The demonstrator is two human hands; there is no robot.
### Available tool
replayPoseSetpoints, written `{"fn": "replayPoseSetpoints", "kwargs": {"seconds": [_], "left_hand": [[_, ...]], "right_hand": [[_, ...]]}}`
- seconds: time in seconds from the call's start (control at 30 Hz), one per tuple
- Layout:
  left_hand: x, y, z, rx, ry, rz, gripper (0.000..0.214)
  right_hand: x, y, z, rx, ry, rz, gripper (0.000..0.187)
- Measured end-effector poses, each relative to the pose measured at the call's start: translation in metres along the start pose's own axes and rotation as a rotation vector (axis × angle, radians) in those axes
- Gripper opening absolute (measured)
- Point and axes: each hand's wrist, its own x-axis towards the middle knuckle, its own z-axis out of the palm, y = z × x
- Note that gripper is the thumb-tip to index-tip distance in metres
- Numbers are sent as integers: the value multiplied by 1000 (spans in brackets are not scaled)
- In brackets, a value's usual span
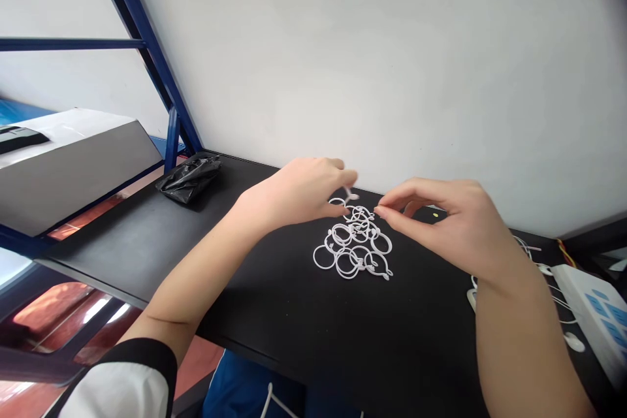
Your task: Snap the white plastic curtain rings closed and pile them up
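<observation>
A loose pile of several white curtain rings with small eyelets lies on the black tabletop. My left hand hovers over the pile's back left, thumb and fingers apart. A small blurred white piece, perhaps a ring's eyelet, shows between those fingertips; whether they touch it is unclear. From the right, my right hand reaches to the pile's back edge with thumb and forefinger pinched together. Beside this pinch is a ring's eyelet, and anything held in it is too small to make out.
A crumpled black plastic bag lies at the back left, near a blue metal frame. White cables and a white box with blue marks are at the right. A white wall rises behind the table.
</observation>
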Motion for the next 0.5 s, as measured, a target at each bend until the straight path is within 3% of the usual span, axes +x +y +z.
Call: {"fn": "replayPoseSetpoints", "kwargs": {"seconds": [0.07,0.27,0.5], "left_hand": [[8,-16,7,77,-223,-204,28],[29,-64,29,91,-482,-451,41],[35,-72,39,90,-590,-518,49]], "right_hand": [[2,2,3,20,-73,60,8],[4,5,6,35,-148,139,13],[5,5,7,52,-158,153,13]]}}
